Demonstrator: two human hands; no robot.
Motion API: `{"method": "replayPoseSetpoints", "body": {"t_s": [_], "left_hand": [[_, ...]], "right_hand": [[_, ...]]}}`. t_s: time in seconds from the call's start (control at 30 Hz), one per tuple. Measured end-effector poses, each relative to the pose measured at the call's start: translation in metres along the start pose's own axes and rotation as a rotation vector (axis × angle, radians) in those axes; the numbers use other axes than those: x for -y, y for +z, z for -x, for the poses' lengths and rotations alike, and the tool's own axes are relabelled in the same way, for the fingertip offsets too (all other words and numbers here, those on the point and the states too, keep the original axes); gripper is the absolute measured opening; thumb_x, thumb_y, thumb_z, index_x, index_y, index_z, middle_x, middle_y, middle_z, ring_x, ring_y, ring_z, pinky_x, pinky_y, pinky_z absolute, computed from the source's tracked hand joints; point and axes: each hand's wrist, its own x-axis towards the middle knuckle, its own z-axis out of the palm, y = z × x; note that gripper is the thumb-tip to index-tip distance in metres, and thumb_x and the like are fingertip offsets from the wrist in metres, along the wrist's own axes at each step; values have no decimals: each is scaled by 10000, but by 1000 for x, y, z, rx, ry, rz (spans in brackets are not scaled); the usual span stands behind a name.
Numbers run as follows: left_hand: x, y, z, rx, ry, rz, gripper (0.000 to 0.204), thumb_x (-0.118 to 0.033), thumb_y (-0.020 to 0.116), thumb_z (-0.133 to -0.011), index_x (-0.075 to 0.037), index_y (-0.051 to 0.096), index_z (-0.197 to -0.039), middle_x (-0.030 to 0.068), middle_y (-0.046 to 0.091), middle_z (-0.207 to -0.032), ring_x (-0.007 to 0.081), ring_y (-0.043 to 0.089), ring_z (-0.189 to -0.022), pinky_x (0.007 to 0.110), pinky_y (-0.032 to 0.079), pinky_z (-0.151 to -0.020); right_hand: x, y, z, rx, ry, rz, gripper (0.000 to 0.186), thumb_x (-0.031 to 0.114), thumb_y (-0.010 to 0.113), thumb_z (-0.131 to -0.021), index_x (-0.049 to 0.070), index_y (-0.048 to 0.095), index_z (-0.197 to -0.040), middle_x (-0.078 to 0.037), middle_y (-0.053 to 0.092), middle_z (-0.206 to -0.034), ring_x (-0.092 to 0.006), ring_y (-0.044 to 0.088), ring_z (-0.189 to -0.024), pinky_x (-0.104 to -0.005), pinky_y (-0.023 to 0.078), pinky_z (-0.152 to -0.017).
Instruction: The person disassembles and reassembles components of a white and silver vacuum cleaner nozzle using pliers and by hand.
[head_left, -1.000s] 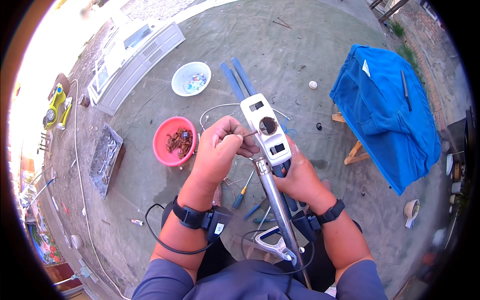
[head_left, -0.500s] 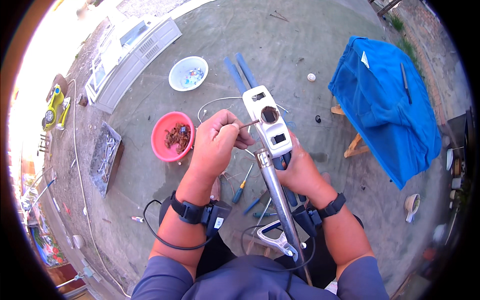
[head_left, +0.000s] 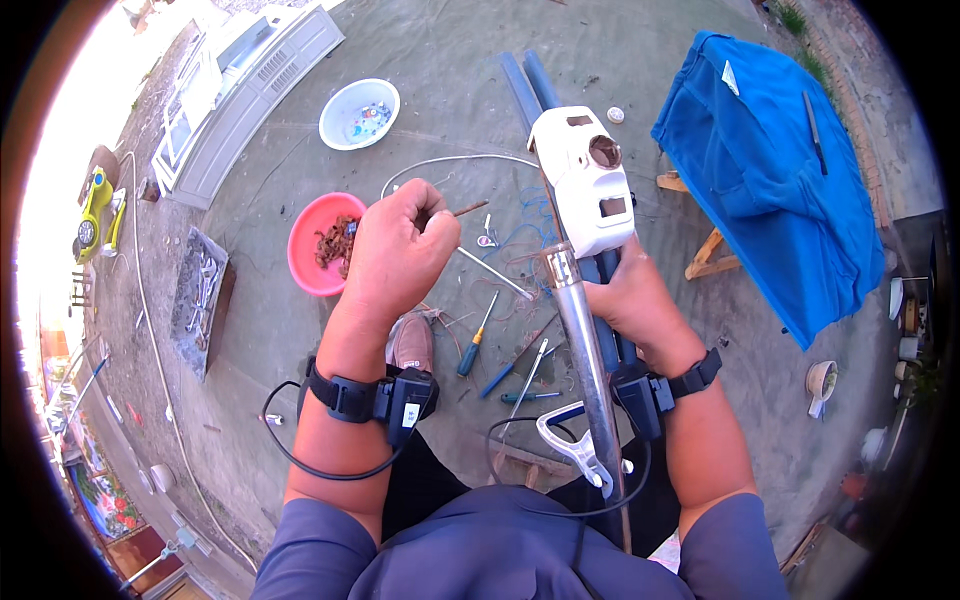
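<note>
My left hand [head_left: 400,245] is closed with a thin rusty rod [head_left: 471,208] pinched in it, its tip pointing right, apart from the white fitting. My right hand [head_left: 648,305] grips the blue tubes [head_left: 608,330] just below a white plastic fitting [head_left: 578,190]. This fitting has square openings and a round one with a brown rim. The tubes run behind it and stick out at its far end. Beside them a shiny metal tube [head_left: 585,350] slants down toward my body. A white lever-like handle [head_left: 572,440] is near its lower part. The right fingertips are hidden.
Below the hands lie a yellow-and-blue screwdriver [head_left: 470,355], wires and other tools. At left stand a pink bowl [head_left: 298,262] of brown scraps, a white bowl [head_left: 337,115] and a metal tray [head_left: 200,345] of tools. A blue cloth [head_left: 770,190] drapes a wooden stand [head_left: 712,258] at right.
The left hand has drawn the rod away from the round opening, toward the left. The white fitting, with the tubes and right hand, has shifted right and tilted.
</note>
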Motion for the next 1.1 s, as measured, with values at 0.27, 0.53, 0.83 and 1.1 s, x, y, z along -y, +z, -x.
{"method": "replayPoseSetpoints", "body": {"t_s": [0.27,0.53,0.83,1.1], "left_hand": [[-3,-1,1,20,45,-249,143,-114,586,-747,23,548,-742,144,577,-628,253,574,-577,354,460,-575],[-3,4,3,96,51,-384,161,-136,594,-738,16,540,-727,188,585,-662,351,580,-616,414,468,-598],[48,44,14,310,-13,-513,194,-182,612,-755,4,579,-795,210,633,-731,398,631,-727,466,501,-674],[117,100,35,754,-120,-798,310,-248,616,-757,8,617,-931,228,676,-892,397,659,-878,463,528,-790]], "right_hand": [[-2,-18,2,-58,42,-26,810,225,756,-668,-41,408,-1349,-183,615,-1150,-237,606,-1042,-355,492,-887],[-12,-37,9,-93,103,-132,749,155,759,-683,-21,436,-1335,-106,572,-1163,-190,560,-1039,-323,468,-902],[-33,-54,14,-77,184,-210,753,178,739,-704,-61,414,-1340,-135,560,-1199,-201,563,-1058,-318,469,-918],[-41,-77,33,-155,178,-112,703,199,750,-687,-40,487,-1293,-109,591,-1170,-188,571,-1049,-313,460,-925]]}}
